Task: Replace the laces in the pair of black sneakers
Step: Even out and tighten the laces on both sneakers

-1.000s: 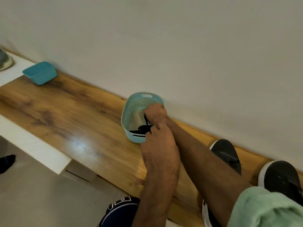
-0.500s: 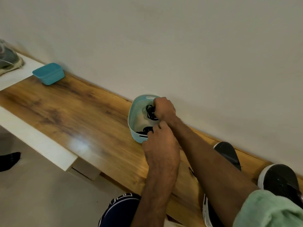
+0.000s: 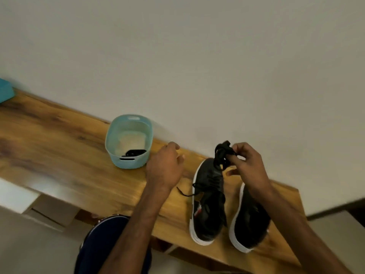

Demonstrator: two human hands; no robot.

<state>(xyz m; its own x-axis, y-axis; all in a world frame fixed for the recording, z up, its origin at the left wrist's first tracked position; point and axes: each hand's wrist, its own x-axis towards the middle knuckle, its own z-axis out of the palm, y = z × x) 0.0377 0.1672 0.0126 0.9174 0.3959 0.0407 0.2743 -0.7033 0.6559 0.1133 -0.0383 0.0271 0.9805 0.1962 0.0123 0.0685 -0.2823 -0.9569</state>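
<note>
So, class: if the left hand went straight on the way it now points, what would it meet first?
Probably the wall, just beyond the back edge of the bench. The left hand points away from the person, passing between the blue basket and the nearer sneaker; depth is unclear.

Right hand [image 3: 250, 167] pinches lace bundle [image 3: 222, 153] over sneaker [image 3: 209, 204]; left hand [image 3: 165, 167] near basket [image 3: 128, 162].
</note>
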